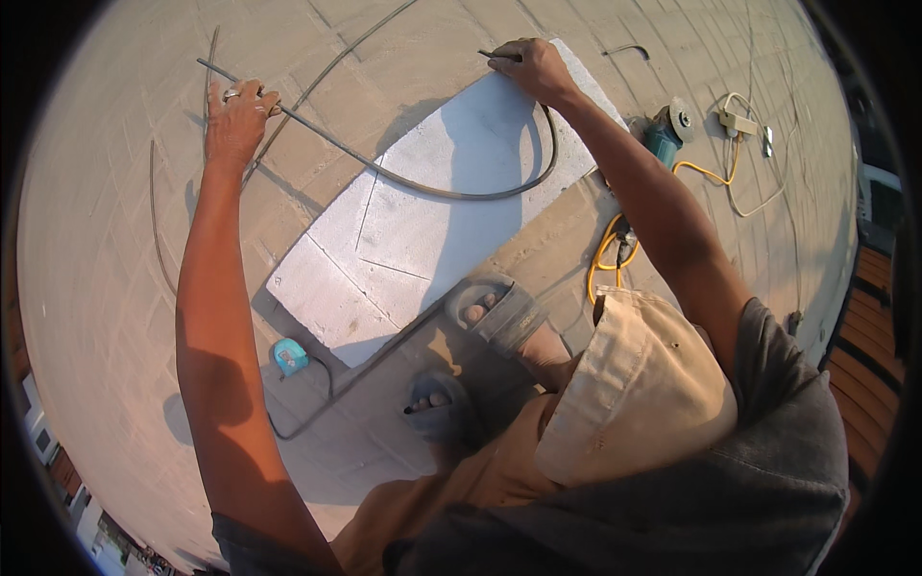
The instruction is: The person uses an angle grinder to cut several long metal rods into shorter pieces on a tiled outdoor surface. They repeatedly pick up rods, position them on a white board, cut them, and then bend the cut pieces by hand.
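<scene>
A long thin steel rod (423,187) is bent into a U-shaped curve lying over a pale grey metal sheet (384,250) on the paved ground. My left hand (235,115), wearing a ring, grips the rod near its far left end. My right hand (533,67) holds the rod's other end at the sheet's far corner. My sandalled feet (495,312) rest at the sheet's near edge, one on it and one just off it.
More bent rods (317,82) lie on the paving behind and left. A small blue tape measure (288,355) sits near the sheet's near-left corner. A teal angle grinder (667,130) with a yellow cord (605,254) and a white extension lead (740,125) lie at right.
</scene>
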Demonstrator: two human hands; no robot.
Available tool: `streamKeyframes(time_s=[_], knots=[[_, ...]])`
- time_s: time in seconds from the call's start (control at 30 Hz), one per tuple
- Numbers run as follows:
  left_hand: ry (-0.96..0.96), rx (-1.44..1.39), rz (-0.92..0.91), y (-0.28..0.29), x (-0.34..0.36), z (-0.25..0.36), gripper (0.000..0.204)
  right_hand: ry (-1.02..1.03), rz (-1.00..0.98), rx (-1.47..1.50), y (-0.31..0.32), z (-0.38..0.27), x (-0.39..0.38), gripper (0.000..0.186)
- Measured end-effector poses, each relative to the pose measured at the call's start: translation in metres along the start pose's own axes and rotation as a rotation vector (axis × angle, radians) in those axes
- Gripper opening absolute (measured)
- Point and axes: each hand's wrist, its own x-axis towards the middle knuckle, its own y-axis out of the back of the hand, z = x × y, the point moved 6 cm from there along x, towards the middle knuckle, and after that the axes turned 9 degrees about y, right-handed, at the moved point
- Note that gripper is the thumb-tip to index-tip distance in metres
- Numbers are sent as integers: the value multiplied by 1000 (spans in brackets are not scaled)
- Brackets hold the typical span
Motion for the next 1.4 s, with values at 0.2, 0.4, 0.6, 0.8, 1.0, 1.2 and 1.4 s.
streamKeyframes(time_s=[0.2,0.4,0.6,0.8,1.0,1.2,1.4], knots=[[10,-12,-180,-11,30,27,29,58,123,-59,21,7,-15,38],[267,-275,-141,2,9,13,34,-453,376,-244,116,64,-105,48],[892,-1059,-34,56,-58,62,38,-927,257,-289,105,164,-252,86],[692,-1390,18,144,-32,155,34,-1012,246,82,89,149,-244,70],[134,-1605,-260,218,-28,273,38,-950,586,765,87,170,-270,35],[282,-2171,-767,205,-37,340,111,-620,431,1104,105,55,-226,50],[242,-2508,-783,202,-13,327,74,-298,126,1284,99,-37,-183,79]])
